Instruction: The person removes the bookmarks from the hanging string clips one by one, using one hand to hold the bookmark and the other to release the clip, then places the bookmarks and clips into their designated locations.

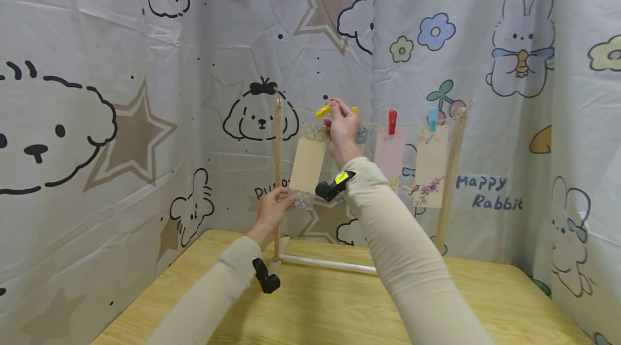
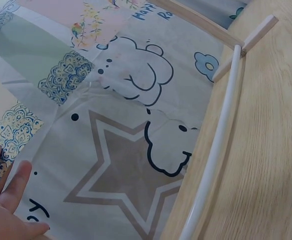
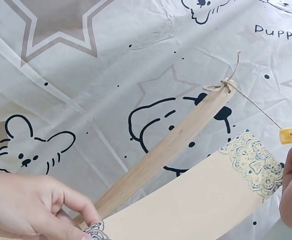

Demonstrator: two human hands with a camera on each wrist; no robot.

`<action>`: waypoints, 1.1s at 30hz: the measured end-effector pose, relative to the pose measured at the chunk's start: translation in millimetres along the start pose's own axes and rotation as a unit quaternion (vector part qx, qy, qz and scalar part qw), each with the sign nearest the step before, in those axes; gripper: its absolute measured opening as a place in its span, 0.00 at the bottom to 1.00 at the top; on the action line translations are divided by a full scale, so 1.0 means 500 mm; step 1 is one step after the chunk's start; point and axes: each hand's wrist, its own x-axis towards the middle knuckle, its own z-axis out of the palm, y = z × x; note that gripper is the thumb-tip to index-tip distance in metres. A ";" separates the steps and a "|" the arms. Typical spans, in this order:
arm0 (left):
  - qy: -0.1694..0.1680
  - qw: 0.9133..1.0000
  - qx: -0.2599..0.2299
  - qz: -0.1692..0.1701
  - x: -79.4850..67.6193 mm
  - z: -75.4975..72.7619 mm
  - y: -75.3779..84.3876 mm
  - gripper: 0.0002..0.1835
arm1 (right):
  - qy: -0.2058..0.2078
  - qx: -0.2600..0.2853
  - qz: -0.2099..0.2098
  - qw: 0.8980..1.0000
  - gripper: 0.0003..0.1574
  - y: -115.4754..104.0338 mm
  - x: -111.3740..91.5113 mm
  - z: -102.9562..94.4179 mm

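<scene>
My left hand [image 1: 273,209] pinches the lower edge of a cream card [image 1: 308,166] that has blue lace-patterned ends. Up at the string [image 1: 303,111], my right hand [image 1: 343,130] grips a yellow clothespin [image 1: 323,111] between thumb and fingers. In the right wrist view the string runs from a wooden post to that yellow clothespin [image 3: 289,135], and the card's patterned upper end lies just below and left of the right-hand fingers. A pale green card [image 2: 28,50] with a blue lace end hangs beside it, largely hidden by my right hand in the head view.
Further right, a red clothespin [image 1: 392,122] holds a pink card [image 1: 388,153], and a blue clothespin [image 1: 432,118] holds a flowered card [image 1: 429,167]. Wooden posts [image 1: 278,161] carry the string; a white rod [image 1: 330,264] joins their feet on the wooden table [image 1: 320,307]. Printed curtains surround it.
</scene>
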 end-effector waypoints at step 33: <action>0.001 1.000 -0.017 0.001 0.001 -0.001 0.002 0.10 | -0.025 0.005 0.013 1.000 0.18 -0.017 -0.007 -0.007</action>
